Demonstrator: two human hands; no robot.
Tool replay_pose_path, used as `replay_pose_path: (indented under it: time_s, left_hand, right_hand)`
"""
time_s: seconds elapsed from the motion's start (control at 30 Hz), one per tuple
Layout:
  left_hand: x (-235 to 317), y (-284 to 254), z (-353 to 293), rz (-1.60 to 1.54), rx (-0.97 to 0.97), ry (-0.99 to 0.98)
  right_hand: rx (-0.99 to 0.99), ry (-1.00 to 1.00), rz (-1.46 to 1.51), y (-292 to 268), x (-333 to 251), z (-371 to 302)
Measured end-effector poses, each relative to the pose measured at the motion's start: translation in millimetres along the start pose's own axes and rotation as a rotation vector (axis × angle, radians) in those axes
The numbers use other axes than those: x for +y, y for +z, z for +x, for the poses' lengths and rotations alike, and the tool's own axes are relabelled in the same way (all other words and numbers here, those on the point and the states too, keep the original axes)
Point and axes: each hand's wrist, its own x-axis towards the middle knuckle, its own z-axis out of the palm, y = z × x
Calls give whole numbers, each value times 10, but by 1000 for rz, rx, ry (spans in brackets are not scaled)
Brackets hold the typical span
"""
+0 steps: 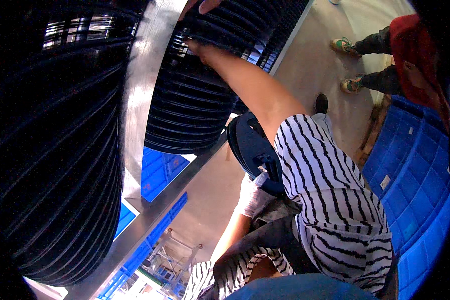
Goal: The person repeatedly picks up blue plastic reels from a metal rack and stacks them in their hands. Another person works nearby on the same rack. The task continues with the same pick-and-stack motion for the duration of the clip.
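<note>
the gloved left hand point(250, 194) grips black round pieces point(245, 139) low down while the right hand point(192, 47), its hold hidden from me, reaches the ridged black stack point(187, 112), seemingly a stacking or unstacking step, next needing careful finger placement.

Co-worker point(410, 50) is standing at upper right, wearing red top, dark trousers, pale shoes point(343, 45) with green laces. Large blue grid-patterned stack point(410, 195) is filling right side, bearing small white label point(385, 181); brown wooden-looking edge point(372, 132) is running alongside. Pale floor point(305, 67) is stretching between. Metal-framed cart point(172, 262) is standing at lower left, beside long blue panel point(155, 231).
</note>
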Motion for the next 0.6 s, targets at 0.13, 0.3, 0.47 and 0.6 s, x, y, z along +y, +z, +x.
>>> replay_pose_path:
  time_s: [0.13, 0.3, 0.47, 0.6]
  left_hand:
    - [239, 220, -124, -75, -63, -38]
    - [261, 261, -198, -168, -77, -82]
    - [200, 182, -124, -125, -126, -114]
    - [284, 238, -179, -40, -146, -46]
  right_hand:
    - [-97, -13, 105, -222, -68, -78]
    - [-413, 58, 466, -759, -443, -698]
    - [-398, 329, 774, -1473, -379, -1565]
    - [-164, 460, 818, -1839, -253, -2138]
